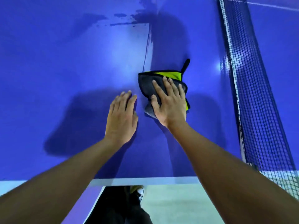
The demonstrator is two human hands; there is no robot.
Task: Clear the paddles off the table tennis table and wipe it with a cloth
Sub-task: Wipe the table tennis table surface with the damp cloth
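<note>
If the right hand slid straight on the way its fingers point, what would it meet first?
Nothing visible: beyond the cloth under the right hand lies only bare table, and the net runs off to its right.

We find the blue table (56,62) open and flat to the left and toward the far side, so a hand can sweep there. On the right the net (252,81) stands upright and blocks the way. Our left hand (121,117) lies flat just left of the cloth (148,88), under our right hand (169,104).
</note>
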